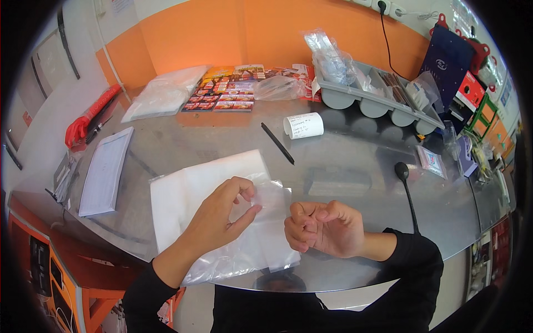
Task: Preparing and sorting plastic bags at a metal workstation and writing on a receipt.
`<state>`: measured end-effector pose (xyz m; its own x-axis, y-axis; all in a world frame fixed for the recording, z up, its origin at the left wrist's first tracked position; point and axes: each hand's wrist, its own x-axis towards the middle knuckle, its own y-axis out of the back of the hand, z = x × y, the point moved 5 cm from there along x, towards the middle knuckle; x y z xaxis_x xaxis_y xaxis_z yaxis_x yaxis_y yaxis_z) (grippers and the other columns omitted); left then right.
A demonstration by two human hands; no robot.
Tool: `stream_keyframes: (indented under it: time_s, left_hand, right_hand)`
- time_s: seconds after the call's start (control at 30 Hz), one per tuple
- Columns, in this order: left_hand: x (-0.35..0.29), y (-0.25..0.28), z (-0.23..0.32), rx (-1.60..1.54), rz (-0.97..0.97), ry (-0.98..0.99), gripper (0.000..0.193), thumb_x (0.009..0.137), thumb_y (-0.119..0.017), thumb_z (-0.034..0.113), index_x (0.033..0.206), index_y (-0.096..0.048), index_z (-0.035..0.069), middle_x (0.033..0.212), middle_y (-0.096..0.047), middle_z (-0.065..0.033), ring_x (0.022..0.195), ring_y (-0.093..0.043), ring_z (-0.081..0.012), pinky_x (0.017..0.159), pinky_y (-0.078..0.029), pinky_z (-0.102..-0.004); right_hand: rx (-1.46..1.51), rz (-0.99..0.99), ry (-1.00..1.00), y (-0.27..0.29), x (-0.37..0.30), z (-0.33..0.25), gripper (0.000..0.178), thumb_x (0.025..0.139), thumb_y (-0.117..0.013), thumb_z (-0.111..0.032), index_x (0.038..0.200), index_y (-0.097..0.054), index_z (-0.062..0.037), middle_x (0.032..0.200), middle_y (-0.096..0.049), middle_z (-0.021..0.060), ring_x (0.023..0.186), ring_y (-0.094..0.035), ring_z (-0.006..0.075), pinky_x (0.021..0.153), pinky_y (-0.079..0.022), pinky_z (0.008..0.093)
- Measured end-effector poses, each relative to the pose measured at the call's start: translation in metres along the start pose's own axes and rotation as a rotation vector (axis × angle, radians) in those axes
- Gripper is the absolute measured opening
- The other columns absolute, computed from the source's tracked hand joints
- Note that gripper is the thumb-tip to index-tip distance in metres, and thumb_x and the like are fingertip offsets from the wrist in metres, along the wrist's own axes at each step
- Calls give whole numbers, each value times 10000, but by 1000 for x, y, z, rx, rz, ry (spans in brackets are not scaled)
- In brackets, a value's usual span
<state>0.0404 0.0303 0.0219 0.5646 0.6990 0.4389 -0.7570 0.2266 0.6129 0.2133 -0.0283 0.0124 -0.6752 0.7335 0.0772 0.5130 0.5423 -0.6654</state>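
A stack of white sheets in clear plastic (177, 188) lies at the near edge of the metal table. Smaller clear plastic bags (275, 244) overlap its right side. Over the stack, my left hand (219, 216) is curved, its thumb and forefinger apart, with nothing visible between them. Its fingertips are close to the upper part of the clear bags. To the right of the bags, my right hand (327, 228) is turned palm up with the fingers curled in and the thumb bent over them. Whether anything small or transparent is inside them is hidden.
Beyond the stack lie a black pen (277, 144) and a paper label roll (303, 126). A grey compartment tray (377, 97) stands at the back right, near a gooseneck microphone (407, 188). Papers (106, 172) and a red-handled item (83, 126) are at left.
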Motion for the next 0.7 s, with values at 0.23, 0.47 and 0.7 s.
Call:
stream_keyframes:
  time_s: [0.23,0.47,0.7]
  left_hand:
    - [1,0,2,6,-16,10,258,841,-700,78,1025,-519,70,948,-589,-73,863,-594,-214,748,-464,-322]
    - [1,0,3,1,-16,24,216,841,-692,63,990,-535,62,936,-594,-73,859,-590,-222,749,-463,-327]
    - [4,1,11,48,-80,-91,103,846,-637,23,939,-613,59,947,-594,-71,894,-558,-250,797,-453,-341]
  right_hand:
    - [-10,8,-8,1,0,1,226,857,-424,-321,789,-388,-108,700,-406,33,715,-444,197,726,-366,297]
    - [14,-6,-1,5,1,1,215,864,-468,-290,807,-417,-89,711,-414,23,718,-441,181,713,-362,288]
    - [-1427,-18,139,13,3,-9,319,825,-754,-277,1024,-585,-94,660,-441,16,578,-438,163,549,-357,312]
